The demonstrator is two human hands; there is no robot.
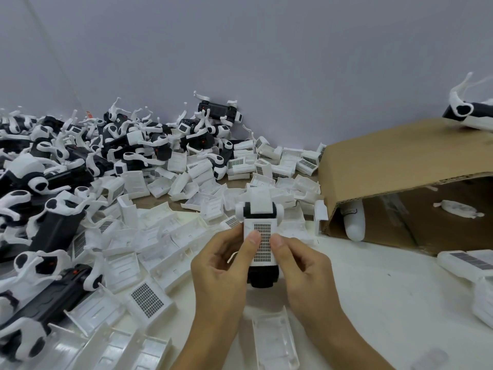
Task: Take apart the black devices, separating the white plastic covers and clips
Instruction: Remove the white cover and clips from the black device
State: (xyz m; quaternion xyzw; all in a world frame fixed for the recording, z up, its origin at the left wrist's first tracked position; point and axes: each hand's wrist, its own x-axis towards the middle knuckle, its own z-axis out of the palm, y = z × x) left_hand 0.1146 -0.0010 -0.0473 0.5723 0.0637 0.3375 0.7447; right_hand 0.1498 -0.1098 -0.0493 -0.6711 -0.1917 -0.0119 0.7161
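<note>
1. Your left hand point(216, 265) and right hand point(301, 265) grip one black device point(262, 276) above the worktop point(373, 303), fingers pinching its white cover point(260, 236).
2. Loose covers point(149, 236) lie stripped; the device heap point(61, 166) awaits.

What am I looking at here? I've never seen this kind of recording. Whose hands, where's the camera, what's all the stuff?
There is no robot. One camera on a person's head looks down at their own hands. The left hand and right hand both hold one black device, thumbs pressing its white cover. On the table, removed covers spread out at the middle; a pile of devices lies left. A cardboard box lies on its side, right.
</note>
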